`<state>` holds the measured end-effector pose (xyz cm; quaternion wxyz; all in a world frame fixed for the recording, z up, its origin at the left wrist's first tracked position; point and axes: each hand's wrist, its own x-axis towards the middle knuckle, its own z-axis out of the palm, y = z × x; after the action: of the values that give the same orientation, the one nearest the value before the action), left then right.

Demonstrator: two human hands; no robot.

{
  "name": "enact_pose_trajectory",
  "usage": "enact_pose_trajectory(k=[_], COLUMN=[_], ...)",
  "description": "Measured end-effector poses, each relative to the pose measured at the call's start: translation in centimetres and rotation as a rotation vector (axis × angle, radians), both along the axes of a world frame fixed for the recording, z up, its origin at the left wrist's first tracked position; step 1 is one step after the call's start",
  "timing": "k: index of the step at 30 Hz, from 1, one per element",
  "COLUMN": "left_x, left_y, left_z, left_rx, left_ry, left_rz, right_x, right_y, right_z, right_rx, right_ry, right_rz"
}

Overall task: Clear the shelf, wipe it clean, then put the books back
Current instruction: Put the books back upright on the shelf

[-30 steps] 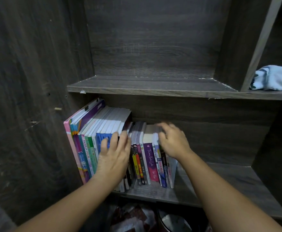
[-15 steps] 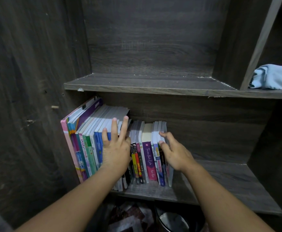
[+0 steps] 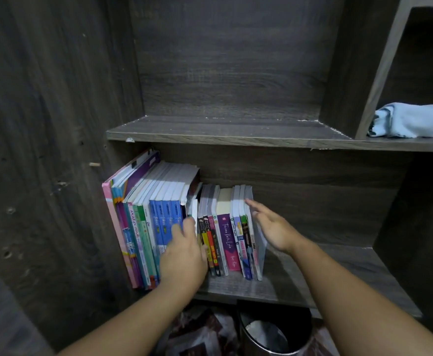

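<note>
Since the upright short books (image 3: 225,237) stand between the 2 hands, right hand (image 3: 272,227) presses flat; left hand (image 3: 184,253) curls, grip unclear.

Left hand (image 3: 184,255), right hand (image 3: 272,228): both bare. Forearms bare too, right down to the bottom frame edge. Whatever is worn sits out of shot.

Dark grey wood-grain shelf (image 3: 236,136) – upright paperback books (image 3: 184,227) in pink, blue, green, purple; pale blue folded cloth (image 3: 413,120).

Matt wood-grain shelf (image 3: 274,286), glossy books (image 3: 225,237)
</note>
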<state>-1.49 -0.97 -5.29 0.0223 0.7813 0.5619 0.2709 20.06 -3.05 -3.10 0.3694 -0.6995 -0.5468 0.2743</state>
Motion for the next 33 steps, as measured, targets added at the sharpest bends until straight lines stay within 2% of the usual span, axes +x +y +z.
enact_pose_trajectory(k=[3,8,11,15,21,23,26,29,30,33], left_x=[1.4,1.1,0.9,3.2,9.7,11.1,11.7,10.8,10.1,6.5], left_y=[0.1,-2.1,-3.5,-4.0,-2.3,-1.5,-0.2,0.4,0.4,1.5], left_z=[1.3,6.5,10.1,11.5,7.9,5.8,3.2,2.6,2.8,3.6], left_rx=[-0.174,-0.089,-0.125,-0.044,0.040,0.001,0.036,0.091,0.122,0.262], left_ry=[-0.008,0.272,0.330,0.289,0.055,0.081,0.254,0.307,0.310,0.320], left_rz=[0.043,0.060,-0.068,-0.231,-0.324,-0.276,-0.229,-0.322,-0.338,-0.310], right_x=[1.1,3.9,5.6,6.4,7.4,7.5,7.0,6.1,5.7,4.0], right_y=[-1.1,-2.6,-3.5,-3.8,-3.3,-2.9,-2.4,-1.3,-1.0,0.5], right_z=[0.6,0.4,0.3,0.9,0.8,0.3,-1.2,-3.3,-4.0,-5.0], right_rx=[0.019,-0.078,-0.118,-0.082,-0.051,-0.086,-0.235,-0.374,-0.389,-0.348], right_ry=[0.043,-0.109,-0.168,-0.174,-0.209,-0.166,0.007,-0.035,-0.028,0.179], right_rz=[-0.051,-0.044,-0.072,-0.117,-0.118,-0.118,-0.048,0.080,0.107,0.062])
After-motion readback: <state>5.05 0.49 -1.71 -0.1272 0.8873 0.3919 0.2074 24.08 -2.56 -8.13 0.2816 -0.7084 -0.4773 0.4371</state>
